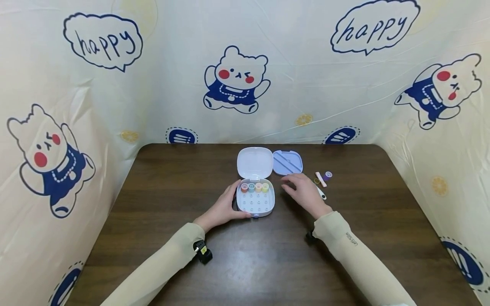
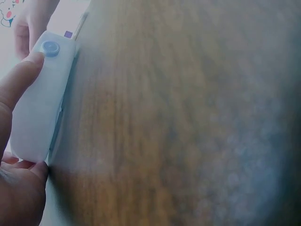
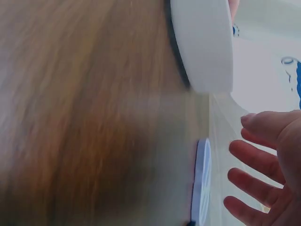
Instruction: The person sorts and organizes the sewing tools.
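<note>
A small white sewing-kit-style box (image 1: 255, 208) stands on the table with its white lid (image 1: 254, 163) raised at the back. Inside, small coloured spools (image 1: 251, 187) sit in one row along the back, with rows of bare pegs in front. My left hand (image 1: 223, 207) grips the box from its left side, thumb along the front by the round blue button (image 2: 51, 48) and fingers round the far left corner. To the right of the box hovers my right hand (image 1: 304, 193), fingers apart and loosely bent, holding nothing. In the right wrist view its fingers (image 3: 256, 157) are clear of the box's wall (image 3: 207, 47).
Behind my right hand lies a lavender-blue tray (image 1: 288, 162) with diagonal bars. Further right are a purple spool (image 1: 328, 175), a pale pink stick (image 1: 321, 179) and a small olive ring (image 1: 316, 181). A white object (image 1: 323, 194) is partly hidden by the right hand. Patterned cloth surrounds the dark wooden table (image 1: 245, 263).
</note>
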Demonstrator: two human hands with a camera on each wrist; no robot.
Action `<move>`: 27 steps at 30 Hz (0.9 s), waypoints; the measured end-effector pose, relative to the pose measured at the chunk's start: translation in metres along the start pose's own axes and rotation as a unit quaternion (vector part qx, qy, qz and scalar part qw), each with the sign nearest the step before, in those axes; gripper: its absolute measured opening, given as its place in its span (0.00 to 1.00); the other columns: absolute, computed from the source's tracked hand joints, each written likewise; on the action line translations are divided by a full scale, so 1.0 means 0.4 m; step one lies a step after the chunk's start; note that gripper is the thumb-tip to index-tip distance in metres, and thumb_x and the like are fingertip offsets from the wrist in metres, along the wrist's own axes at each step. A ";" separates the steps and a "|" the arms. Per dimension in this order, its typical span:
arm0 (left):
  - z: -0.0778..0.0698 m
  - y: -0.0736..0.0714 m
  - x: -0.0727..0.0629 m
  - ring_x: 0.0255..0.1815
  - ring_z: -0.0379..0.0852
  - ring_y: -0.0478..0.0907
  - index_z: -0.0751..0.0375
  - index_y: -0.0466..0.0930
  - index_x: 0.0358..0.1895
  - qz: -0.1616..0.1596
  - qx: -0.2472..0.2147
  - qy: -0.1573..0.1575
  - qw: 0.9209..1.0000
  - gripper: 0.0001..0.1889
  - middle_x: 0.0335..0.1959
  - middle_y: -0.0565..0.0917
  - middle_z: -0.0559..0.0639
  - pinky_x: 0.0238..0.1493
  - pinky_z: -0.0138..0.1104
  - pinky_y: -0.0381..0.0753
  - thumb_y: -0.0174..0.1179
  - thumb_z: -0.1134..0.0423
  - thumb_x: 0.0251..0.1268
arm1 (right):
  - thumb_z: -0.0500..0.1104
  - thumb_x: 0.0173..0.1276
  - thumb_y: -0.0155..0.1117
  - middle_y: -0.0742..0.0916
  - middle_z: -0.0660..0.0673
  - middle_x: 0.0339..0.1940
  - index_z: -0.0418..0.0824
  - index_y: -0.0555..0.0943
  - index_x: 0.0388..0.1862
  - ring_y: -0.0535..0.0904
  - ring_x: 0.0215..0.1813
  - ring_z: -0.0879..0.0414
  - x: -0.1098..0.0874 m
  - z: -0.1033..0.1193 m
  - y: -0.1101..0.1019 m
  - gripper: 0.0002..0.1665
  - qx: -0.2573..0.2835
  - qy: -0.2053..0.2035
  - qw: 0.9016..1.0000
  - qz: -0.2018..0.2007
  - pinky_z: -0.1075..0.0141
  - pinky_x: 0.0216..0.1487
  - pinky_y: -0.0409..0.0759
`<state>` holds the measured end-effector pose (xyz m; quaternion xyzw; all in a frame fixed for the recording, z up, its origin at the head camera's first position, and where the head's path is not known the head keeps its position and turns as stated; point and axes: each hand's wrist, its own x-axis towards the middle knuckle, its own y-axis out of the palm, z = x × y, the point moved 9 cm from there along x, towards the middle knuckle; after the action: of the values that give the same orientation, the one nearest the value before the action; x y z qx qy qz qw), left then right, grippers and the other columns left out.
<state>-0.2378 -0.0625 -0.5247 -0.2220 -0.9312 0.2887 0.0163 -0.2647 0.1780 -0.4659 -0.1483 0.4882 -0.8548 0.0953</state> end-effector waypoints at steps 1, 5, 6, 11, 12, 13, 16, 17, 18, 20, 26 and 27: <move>0.000 0.000 0.000 0.81 0.56 0.57 0.59 0.44 0.85 0.000 0.000 0.000 1.000 0.66 0.82 0.56 0.62 0.79 0.52 0.59 0.82 0.45 0.50 | 0.44 0.73 0.72 0.89 0.43 0.54 0.42 0.88 0.56 0.81 0.59 0.45 -0.003 -0.009 -0.006 0.15 0.003 0.005 1.000 -0.005 0.48 0.62 0.80; 0.000 0.001 -0.001 0.81 0.55 0.57 0.58 0.44 0.85 0.000 0.003 -0.002 1.000 0.66 0.82 0.56 0.61 0.79 0.52 0.59 0.82 0.45 0.50 | 0.43 0.72 0.73 0.89 0.42 0.54 0.42 0.88 0.56 0.81 0.57 0.44 -0.018 -0.041 -0.034 0.16 0.013 0.019 0.999 -0.025 0.46 0.61 0.81; 0.001 0.001 -0.001 0.82 0.55 0.57 0.58 0.44 0.85 0.000 0.002 -0.002 1.000 0.66 0.82 0.56 0.61 0.79 0.52 0.59 0.82 0.45 0.51 | 0.43 0.72 0.73 0.90 0.41 0.53 0.41 0.88 0.56 0.81 0.57 0.44 -0.021 -0.047 -0.043 0.16 0.014 0.019 0.999 -0.032 0.46 0.61 0.81; 0.002 0.003 0.000 0.82 0.55 0.56 0.58 0.44 0.85 0.003 0.000 -0.004 1.000 0.66 0.82 0.55 0.61 0.79 0.51 0.58 0.82 0.45 0.51 | 0.42 0.71 0.73 0.91 0.39 0.50 0.38 0.89 0.53 0.81 0.54 0.42 -0.041 -0.074 -0.083 0.15 0.015 0.005 0.998 -0.068 0.45 0.58 0.80; 0.003 0.002 0.000 0.82 0.55 0.56 0.58 0.44 0.85 0.003 0.000 -0.004 1.000 0.66 0.82 0.55 0.61 0.79 0.51 0.58 0.82 0.45 0.51 | 0.42 0.70 0.74 0.91 0.39 0.49 0.37 0.89 0.53 0.81 0.54 0.42 -0.045 -0.081 -0.089 0.15 0.016 0.004 0.997 -0.075 0.45 0.58 0.79; 0.003 0.002 0.001 0.82 0.55 0.56 0.58 0.44 0.85 0.003 0.001 -0.003 1.000 0.66 0.82 0.55 0.61 0.79 0.51 0.58 0.82 0.44 0.51 | 0.41 0.70 0.74 0.91 0.39 0.48 0.37 0.89 0.53 0.81 0.53 0.42 -0.048 -0.087 -0.095 0.15 0.015 0.002 0.997 -0.080 0.45 0.58 0.79; 0.004 0.000 0.003 0.82 0.55 0.56 0.58 0.44 0.85 0.001 0.003 -0.001 1.000 0.66 0.82 0.55 0.61 0.79 0.51 0.58 0.82 0.45 0.51 | 0.39 0.69 0.74 0.91 0.38 0.46 0.35 0.89 0.52 0.81 0.50 0.42 -0.058 -0.109 -0.112 0.15 0.013 -0.001 0.995 -0.096 0.45 0.56 0.78; 0.004 -0.001 0.003 0.82 0.55 0.56 0.58 0.44 0.85 0.000 0.004 -0.001 1.000 0.66 0.82 0.55 0.61 0.79 0.51 0.58 0.82 0.45 0.51 | 0.38 0.69 0.74 0.91 0.38 0.45 0.35 0.88 0.52 0.81 0.50 0.42 -0.061 -0.116 -0.116 0.14 0.011 -0.002 0.995 -0.099 0.45 0.56 0.78; 0.004 -0.002 0.003 0.82 0.55 0.56 0.59 0.44 0.85 -0.001 0.004 0.000 1.000 0.66 0.82 0.55 0.61 0.79 0.51 0.58 0.82 0.45 0.51 | 0.38 0.69 0.74 0.91 0.38 0.45 0.35 0.88 0.52 0.80 0.50 0.41 -0.064 -0.123 -0.122 0.14 0.009 -0.003 0.995 -0.104 0.45 0.56 0.77; 0.002 -0.003 0.003 0.82 0.55 0.56 0.59 0.44 0.85 -0.001 0.005 0.002 1.000 0.66 0.82 0.55 0.61 0.79 0.51 0.58 0.82 0.45 0.51 | 0.37 0.69 0.73 0.91 0.37 0.45 0.34 0.88 0.52 0.79 0.51 0.40 -0.071 -0.140 -0.134 0.14 0.008 0.002 0.994 -0.111 0.44 0.56 0.77; 0.000 -0.001 0.003 0.82 0.55 0.56 0.60 0.44 0.85 0.001 0.001 0.005 1.000 0.66 0.82 0.56 0.61 0.79 0.51 0.58 0.82 0.45 0.51 | 0.34 0.68 0.73 0.90 0.33 0.46 0.32 0.87 0.53 0.77 0.54 0.36 -0.094 -0.203 -0.171 0.15 0.009 0.029 0.991 -0.127 0.41 0.58 0.73; 0.002 -0.001 0.003 0.82 0.55 0.56 0.59 0.44 0.85 0.001 0.001 0.004 1.000 0.66 0.82 0.56 0.61 0.79 0.51 0.58 0.82 0.45 0.50 | 0.33 0.68 0.73 0.90 0.33 0.46 0.32 0.87 0.53 0.77 0.54 0.36 -0.096 -0.215 -0.176 0.15 0.009 0.034 0.991 -0.128 0.40 0.58 0.73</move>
<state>-0.2393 -0.0625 -0.5252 -0.2243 -0.9305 0.2890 0.0201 -0.2596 0.2948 -0.4528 -0.1798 0.4607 -0.8686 -0.0302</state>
